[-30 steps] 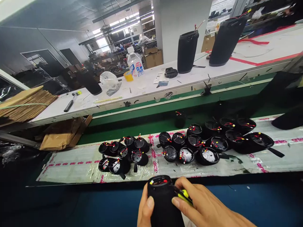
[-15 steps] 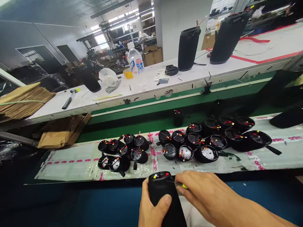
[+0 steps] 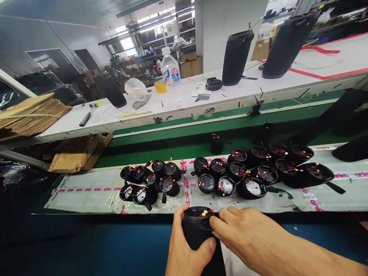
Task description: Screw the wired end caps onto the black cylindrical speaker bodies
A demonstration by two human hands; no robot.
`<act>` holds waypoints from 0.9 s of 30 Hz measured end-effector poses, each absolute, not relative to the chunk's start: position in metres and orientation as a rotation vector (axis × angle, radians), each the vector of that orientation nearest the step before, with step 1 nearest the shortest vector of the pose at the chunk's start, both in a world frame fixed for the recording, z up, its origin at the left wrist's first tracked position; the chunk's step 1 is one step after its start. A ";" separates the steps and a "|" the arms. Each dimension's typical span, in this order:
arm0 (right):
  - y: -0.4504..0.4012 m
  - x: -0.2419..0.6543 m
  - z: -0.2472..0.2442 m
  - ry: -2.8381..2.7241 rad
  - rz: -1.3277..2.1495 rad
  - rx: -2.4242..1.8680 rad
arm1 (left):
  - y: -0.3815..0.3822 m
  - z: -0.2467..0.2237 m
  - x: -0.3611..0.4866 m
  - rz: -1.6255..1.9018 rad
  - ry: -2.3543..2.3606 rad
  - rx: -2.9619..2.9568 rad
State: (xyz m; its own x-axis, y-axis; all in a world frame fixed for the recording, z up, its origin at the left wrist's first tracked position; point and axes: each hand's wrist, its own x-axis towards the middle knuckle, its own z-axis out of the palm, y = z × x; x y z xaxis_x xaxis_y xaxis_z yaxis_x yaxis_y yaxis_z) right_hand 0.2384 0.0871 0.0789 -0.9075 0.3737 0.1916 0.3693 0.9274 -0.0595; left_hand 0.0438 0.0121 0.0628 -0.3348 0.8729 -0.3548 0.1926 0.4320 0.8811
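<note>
Holds one black housing (image 3: 197,235) in the left grip (image 3: 188,255), with fingers around its left side and thumb across its front. Points the open end upward, just above the left grip. Shows red wires (image 3: 211,210) and a yellow connector (image 3: 204,214) at the rim, immediately left of the right grip (image 3: 247,234). Sets the right grip narrow, with bent fingers against the right side of the rim; cannot tell whether pinching a tool or part. Shows white fabric (image 3: 234,262) below the right grip.

Ahead of both grips, on the film-covered counter (image 3: 80,199): a smaller group of housings (image 3: 149,178) forward-left of the left grip, and a larger group of housings (image 3: 267,174) forward-right, all with open ends up.

Farther forward, on the raised white shelf (image 3: 178,105): a hammer (image 3: 85,118) well left of the left grip; a tape roll (image 3: 161,86) beside a clear bottle (image 3: 171,71), forward-left; a tall housing (image 3: 236,59) directly forward of the right grip. Far left of the left grip: stacked cardboard (image 3: 31,115).
</note>
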 end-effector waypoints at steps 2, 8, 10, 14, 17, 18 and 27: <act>0.087 0.240 0.076 -2.925 -0.003 -0.543 | 0.011 0.059 0.046 0.958 1.829 0.883; 0.085 0.242 0.070 -2.964 0.020 -0.540 | 0.008 0.053 0.047 0.999 1.835 0.881; 0.085 0.241 0.068 -2.987 0.029 -0.555 | 0.008 0.056 0.049 0.961 1.861 0.878; 0.081 0.240 0.070 -3.055 0.003 -0.575 | 0.010 0.062 0.054 0.864 1.944 0.874; 0.077 0.242 0.081 -3.081 -0.134 -0.552 | 0.009 0.062 0.059 0.824 2.016 0.909; 0.076 0.243 0.086 -3.086 -0.190 -0.540 | 0.009 0.062 0.060 0.820 2.034 0.923; 0.066 0.238 0.105 -3.147 -0.336 -0.535 | 0.008 0.067 0.067 0.741 2.172 0.975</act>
State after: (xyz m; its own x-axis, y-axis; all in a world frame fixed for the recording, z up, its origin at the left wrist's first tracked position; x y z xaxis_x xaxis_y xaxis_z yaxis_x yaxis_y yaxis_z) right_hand 0.2382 0.0663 0.1054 -0.9421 0.3338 -0.0322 0.3195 0.9225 0.2167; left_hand 0.0673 0.0077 0.0671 -0.5227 0.7915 -0.3167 0.4329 0.5665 0.7012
